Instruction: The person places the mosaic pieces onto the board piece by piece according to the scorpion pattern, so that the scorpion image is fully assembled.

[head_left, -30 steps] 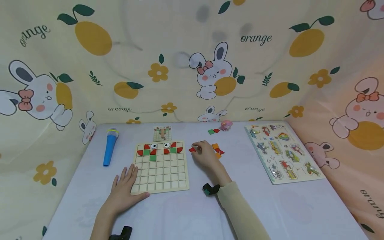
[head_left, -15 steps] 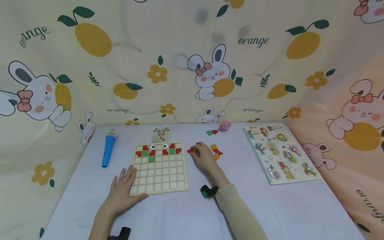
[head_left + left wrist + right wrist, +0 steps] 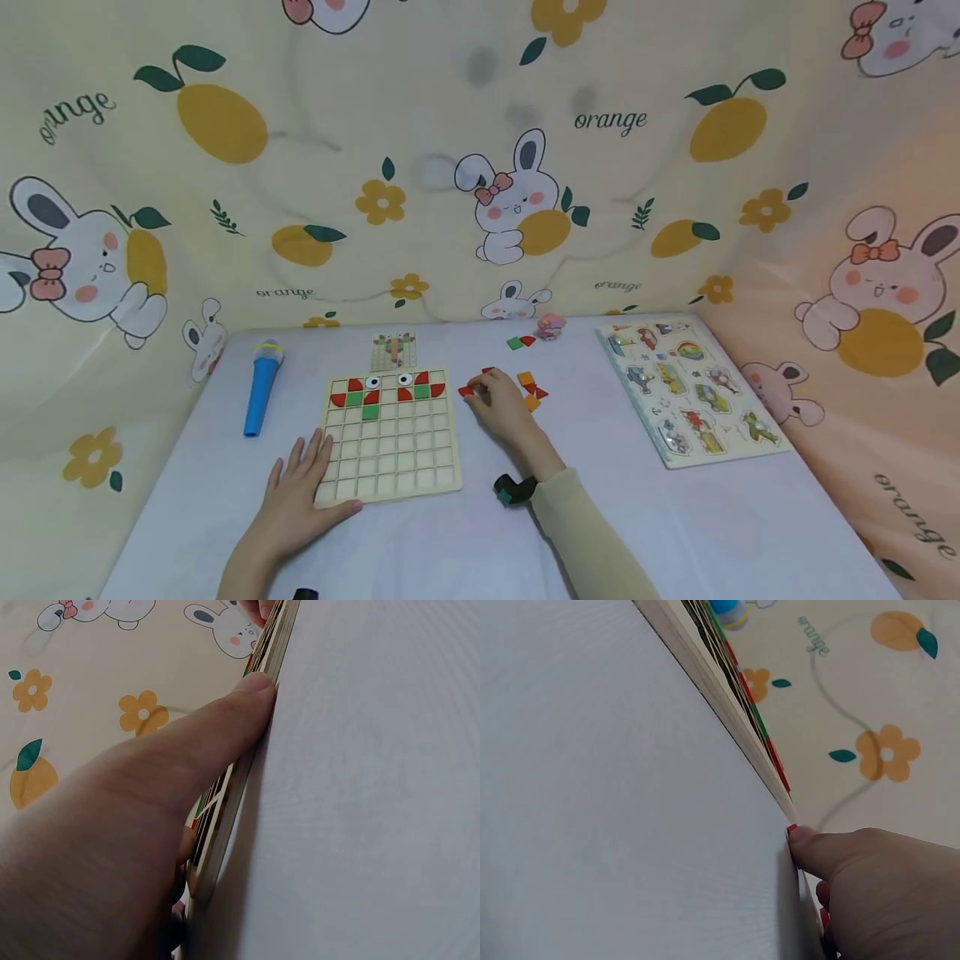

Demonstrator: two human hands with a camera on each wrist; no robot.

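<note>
A square wooden grid board [image 3: 405, 458] lies on the table, with red and green tiles [image 3: 371, 412] and two eye-patterned tiles [image 3: 372, 382] in its upper rows. My left hand [image 3: 296, 508] spreads over the board's lower left corner, fingers at the left side and thumb on the near edge. In the left wrist view, the thumb [image 3: 217, 724] rests on that edge. Right of the board, my right hand [image 3: 504, 408] pinches a small red tile [image 3: 466, 391] at table level. The right wrist view has the thumb against the red tile [image 3: 792, 827]; its full shape is hidden.
Loose orange and red tiles [image 3: 532, 389] lie just beyond the right hand. Farther back are a green tile [image 3: 514, 343], a red tile [image 3: 528, 341] and a pink figurine [image 3: 551, 326]. A pattern card [image 3: 393, 351], blue toy microphone [image 3: 261, 390] and picture puzzle board [image 3: 693, 392] surround the work.
The head view has tilted and shifted slightly, so everything appears lower and farther left. Both hands keep nearly the same places; the right fingers have closed a little at the red tile.
</note>
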